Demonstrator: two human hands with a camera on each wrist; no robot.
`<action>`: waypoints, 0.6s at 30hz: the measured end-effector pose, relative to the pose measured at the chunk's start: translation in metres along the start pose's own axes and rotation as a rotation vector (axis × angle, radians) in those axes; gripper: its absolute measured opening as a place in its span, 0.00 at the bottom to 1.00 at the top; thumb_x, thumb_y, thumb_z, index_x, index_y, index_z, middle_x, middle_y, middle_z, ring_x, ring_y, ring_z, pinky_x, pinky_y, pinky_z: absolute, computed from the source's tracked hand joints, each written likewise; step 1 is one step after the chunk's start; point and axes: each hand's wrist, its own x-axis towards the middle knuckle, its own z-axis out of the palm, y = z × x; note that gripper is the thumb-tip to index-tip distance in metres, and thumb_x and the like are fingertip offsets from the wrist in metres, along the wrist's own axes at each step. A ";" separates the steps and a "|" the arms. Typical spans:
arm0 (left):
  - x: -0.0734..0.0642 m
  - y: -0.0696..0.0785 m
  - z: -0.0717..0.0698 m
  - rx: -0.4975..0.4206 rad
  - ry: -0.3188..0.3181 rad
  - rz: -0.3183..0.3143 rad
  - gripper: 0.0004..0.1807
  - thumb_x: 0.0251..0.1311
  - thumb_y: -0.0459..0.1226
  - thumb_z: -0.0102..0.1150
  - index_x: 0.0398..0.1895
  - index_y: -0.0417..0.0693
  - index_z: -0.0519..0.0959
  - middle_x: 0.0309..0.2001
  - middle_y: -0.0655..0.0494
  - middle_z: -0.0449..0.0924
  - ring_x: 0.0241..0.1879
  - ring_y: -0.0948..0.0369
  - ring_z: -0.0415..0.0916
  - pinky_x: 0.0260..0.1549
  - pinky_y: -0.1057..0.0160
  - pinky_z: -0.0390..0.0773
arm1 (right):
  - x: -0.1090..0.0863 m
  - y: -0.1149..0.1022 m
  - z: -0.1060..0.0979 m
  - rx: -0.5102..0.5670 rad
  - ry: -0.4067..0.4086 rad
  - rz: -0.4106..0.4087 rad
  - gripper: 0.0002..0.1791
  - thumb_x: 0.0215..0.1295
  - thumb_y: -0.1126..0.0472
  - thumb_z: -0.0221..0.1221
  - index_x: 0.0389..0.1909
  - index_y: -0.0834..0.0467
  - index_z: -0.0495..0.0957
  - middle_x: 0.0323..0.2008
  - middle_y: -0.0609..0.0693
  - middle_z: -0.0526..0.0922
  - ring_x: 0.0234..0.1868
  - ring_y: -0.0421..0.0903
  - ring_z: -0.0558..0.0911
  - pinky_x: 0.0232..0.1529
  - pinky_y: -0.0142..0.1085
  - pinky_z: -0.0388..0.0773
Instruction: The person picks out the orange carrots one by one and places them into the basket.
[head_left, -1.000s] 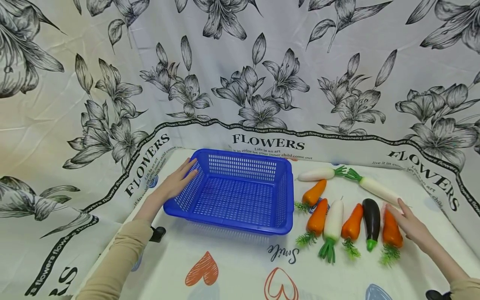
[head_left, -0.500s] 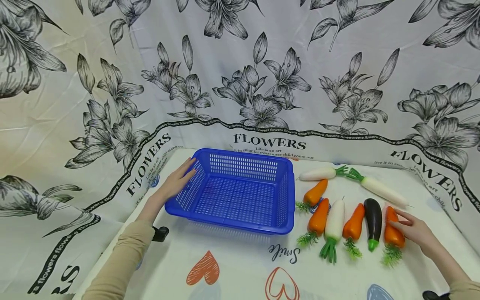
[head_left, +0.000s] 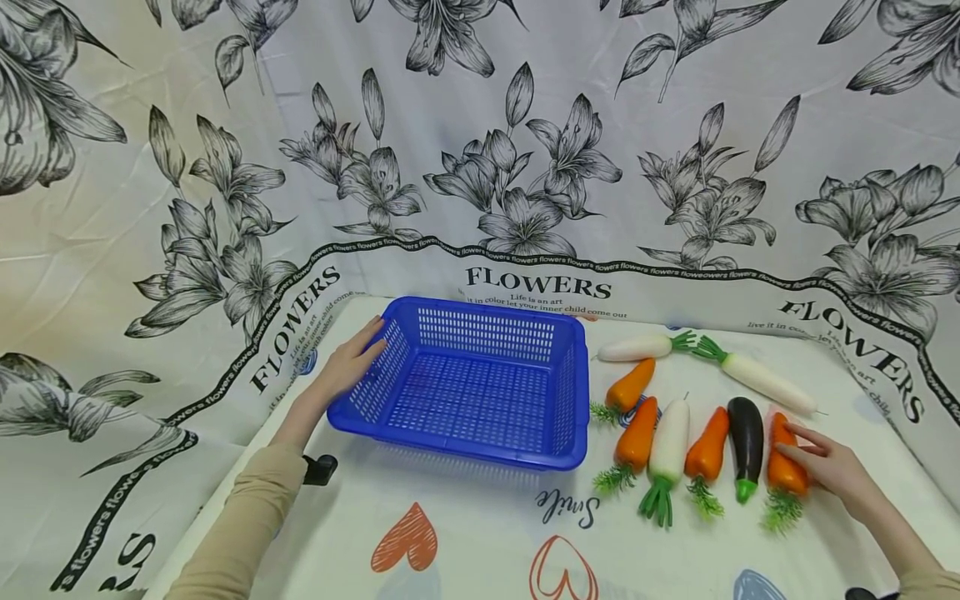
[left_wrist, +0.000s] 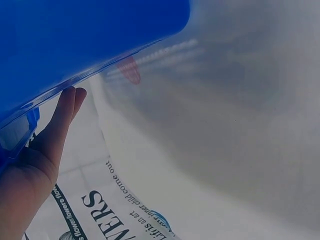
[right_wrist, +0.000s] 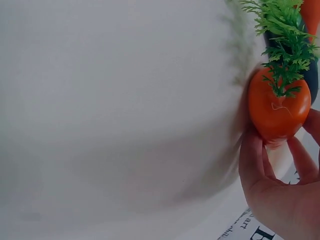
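Outermost carrot [head_left: 785,477] lies well to the right of the blue basket [head_left: 465,400], long axis roughly parallel to the basket's right side. Right hand [head_left: 831,468], the nearer, pinches the carrot, palm on the side away from the basket. Left hand [head_left: 349,367], fingers straight, touches the basket's left side.

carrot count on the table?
4: first carrot beside the blue basket, second carrot nearer the person, third carrot between radish and eggplant, fourth carrot pinched by the right hand.
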 end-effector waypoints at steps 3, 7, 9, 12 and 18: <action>-0.001 0.000 0.000 -0.022 -0.005 -0.011 0.32 0.73 0.49 0.35 0.74 0.44 0.51 0.76 0.48 0.44 0.73 0.42 0.46 0.69 0.39 0.48 | -0.002 -0.001 0.000 0.008 -0.009 0.006 0.47 0.68 0.39 0.48 0.71 0.66 0.39 0.65 0.82 0.47 0.35 0.26 0.73 0.36 0.28 0.79; -0.002 -0.001 0.000 -0.031 0.000 -0.020 0.32 0.73 0.50 0.34 0.74 0.44 0.51 0.76 0.49 0.44 0.73 0.42 0.46 0.69 0.40 0.48 | -0.004 -0.002 0.001 0.004 -0.013 0.012 0.48 0.68 0.38 0.48 0.70 0.68 0.38 0.65 0.82 0.46 0.36 0.28 0.75 0.36 0.29 0.80; -0.002 -0.001 0.000 -0.031 0.009 -0.020 0.31 0.73 0.50 0.34 0.74 0.45 0.52 0.76 0.50 0.45 0.73 0.43 0.46 0.69 0.40 0.48 | -0.004 -0.002 0.002 0.009 -0.009 0.016 0.48 0.68 0.39 0.48 0.71 0.67 0.38 0.65 0.81 0.47 0.36 0.28 0.75 0.36 0.29 0.80; -0.002 0.000 -0.001 -0.034 0.018 -0.025 0.31 0.73 0.50 0.34 0.74 0.45 0.53 0.76 0.50 0.45 0.73 0.43 0.47 0.69 0.39 0.49 | -0.005 -0.002 0.002 0.034 0.003 0.022 0.47 0.68 0.39 0.49 0.72 0.64 0.40 0.65 0.80 0.48 0.34 0.26 0.74 0.36 0.28 0.80; -0.003 0.003 -0.001 -0.032 0.018 -0.029 0.31 0.73 0.49 0.34 0.74 0.44 0.53 0.76 0.49 0.45 0.73 0.42 0.47 0.69 0.39 0.49 | -0.007 0.002 0.002 0.120 0.011 0.051 0.42 0.66 0.38 0.50 0.74 0.45 0.40 0.65 0.78 0.52 0.31 0.24 0.74 0.37 0.29 0.80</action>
